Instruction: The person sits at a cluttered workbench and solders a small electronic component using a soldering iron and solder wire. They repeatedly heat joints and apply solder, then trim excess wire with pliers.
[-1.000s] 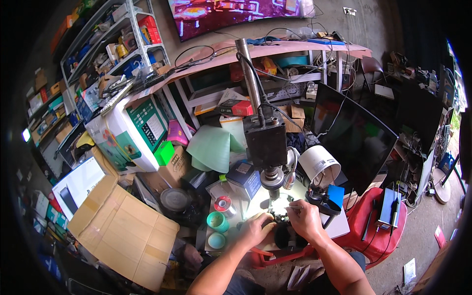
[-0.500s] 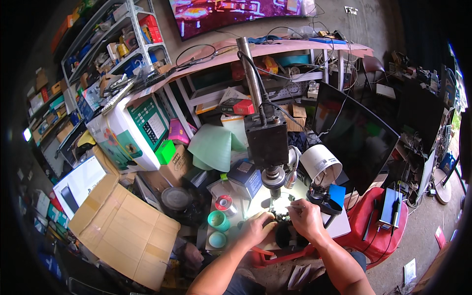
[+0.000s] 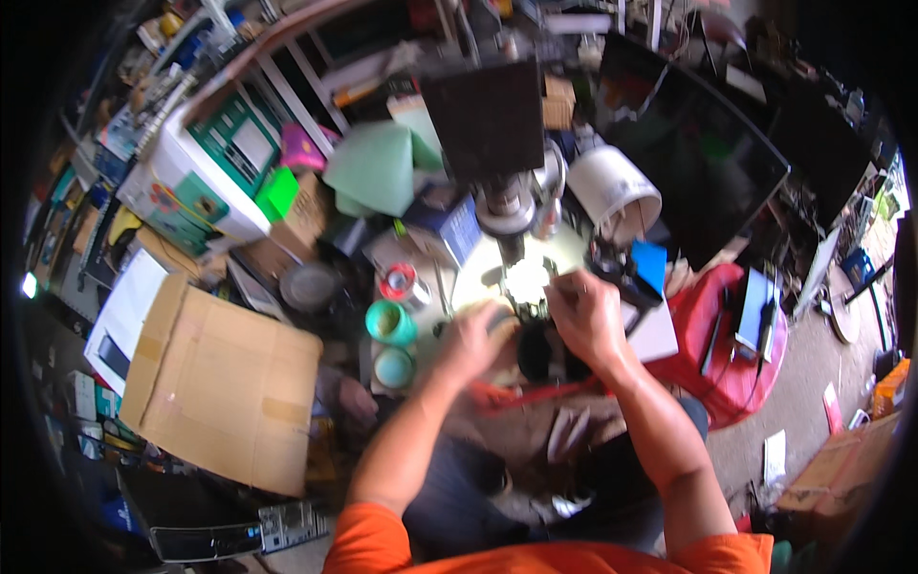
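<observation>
My left hand (image 3: 469,342) is at the near left of a brightly lit spot on the small work table, blurred, its fingertips too smeared to read. My right hand (image 3: 588,311) is to the right of the light, its fingers closed in a pinch; whatever they hold is too small or hidden to make out. Between the hands sits a small dark workpiece (image 3: 532,311), partly washed out by the glare. Directly above hangs a microscope (image 3: 505,206) under a black box-shaped housing (image 3: 484,120). Below the workpiece is a dark round thing (image 3: 537,352).
A spool of wire with a red rim (image 3: 402,285) and a green jar (image 3: 390,322) stand left of my left hand. At right are a white cylinder (image 3: 612,191), a red stool (image 3: 712,325) and a large dark screen (image 3: 684,163). A cardboard flap (image 3: 229,383) lies left.
The view has tilted down, bringing my orange sleeves and legs into sight. My left hand has shifted slightly away from the workpiece and blurs; my right hand stays beside it.
</observation>
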Motion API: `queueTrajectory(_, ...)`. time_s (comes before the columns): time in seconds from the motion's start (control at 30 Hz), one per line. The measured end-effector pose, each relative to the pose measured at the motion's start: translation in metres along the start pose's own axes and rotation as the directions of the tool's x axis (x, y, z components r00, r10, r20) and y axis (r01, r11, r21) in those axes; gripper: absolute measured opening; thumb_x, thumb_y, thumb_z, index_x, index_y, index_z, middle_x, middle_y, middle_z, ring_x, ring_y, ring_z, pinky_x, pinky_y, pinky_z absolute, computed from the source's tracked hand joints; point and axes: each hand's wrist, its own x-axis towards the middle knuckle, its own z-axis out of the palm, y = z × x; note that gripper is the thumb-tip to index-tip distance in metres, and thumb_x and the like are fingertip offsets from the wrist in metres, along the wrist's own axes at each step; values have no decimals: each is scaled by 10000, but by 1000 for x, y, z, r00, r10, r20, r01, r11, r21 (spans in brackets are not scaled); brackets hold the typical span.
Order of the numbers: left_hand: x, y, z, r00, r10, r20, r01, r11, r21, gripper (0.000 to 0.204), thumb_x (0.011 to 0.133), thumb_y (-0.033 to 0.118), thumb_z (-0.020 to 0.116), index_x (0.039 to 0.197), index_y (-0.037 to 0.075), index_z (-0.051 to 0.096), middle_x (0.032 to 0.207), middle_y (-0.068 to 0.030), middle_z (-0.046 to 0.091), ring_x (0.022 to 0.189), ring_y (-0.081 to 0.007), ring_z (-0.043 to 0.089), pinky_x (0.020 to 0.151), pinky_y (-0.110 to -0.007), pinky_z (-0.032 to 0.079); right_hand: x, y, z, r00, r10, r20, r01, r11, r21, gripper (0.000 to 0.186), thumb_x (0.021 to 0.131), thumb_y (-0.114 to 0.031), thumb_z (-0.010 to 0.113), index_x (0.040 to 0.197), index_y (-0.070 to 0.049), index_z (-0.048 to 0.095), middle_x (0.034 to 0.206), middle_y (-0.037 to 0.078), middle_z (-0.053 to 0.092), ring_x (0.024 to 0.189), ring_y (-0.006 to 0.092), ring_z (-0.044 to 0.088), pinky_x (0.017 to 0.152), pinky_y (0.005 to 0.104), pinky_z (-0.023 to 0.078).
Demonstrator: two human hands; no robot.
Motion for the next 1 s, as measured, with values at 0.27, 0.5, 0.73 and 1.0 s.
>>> queueTrajectory(0.27,4,9,-6,1000,9,8,-8,999,-42,210,902,94,791,1061,14,678,968,-169,725,901,-346,730,779,-404,561,0,-5,0,1000,3,-21,-2,1000,22,188,863,-82,737,958,59,658,864,269,710,798,433,730,700,443,574)
queueTrajectory(0.5,6,10,-7,1000,-9,23,11,996,-89,217,891,89,788,1061,25,669,975,-166,716,912,-383,711,789,-432,553,1,-8,-1,1000,26,5,-27,999,37,194,894,-108,742,990,49,680,862,257,724,793,411,744,705,427,582)
queueTrajectory(0.73,5,7,-5,1000,11,3,-10,996,-87,217,884,92,789,1052,27,668,963,-165,718,906,-391,706,781,-445,551,3,-7,1,1000,-14,2,14,999,33,189,908,-118,747,1012,35,705,873,252,736,796,406,747,709,421,588)
queueTrajectory(1.0,6,10,-6,1000,-13,7,14,995,-97,209,893,108,786,1052,37,670,970,-160,727,920,-390,711,794,-449,554,5,-9,2,1000,-20,2,20,1000,13,189,928,-119,746,1026,41,724,858,228,750,772,331,753,701,378,586)
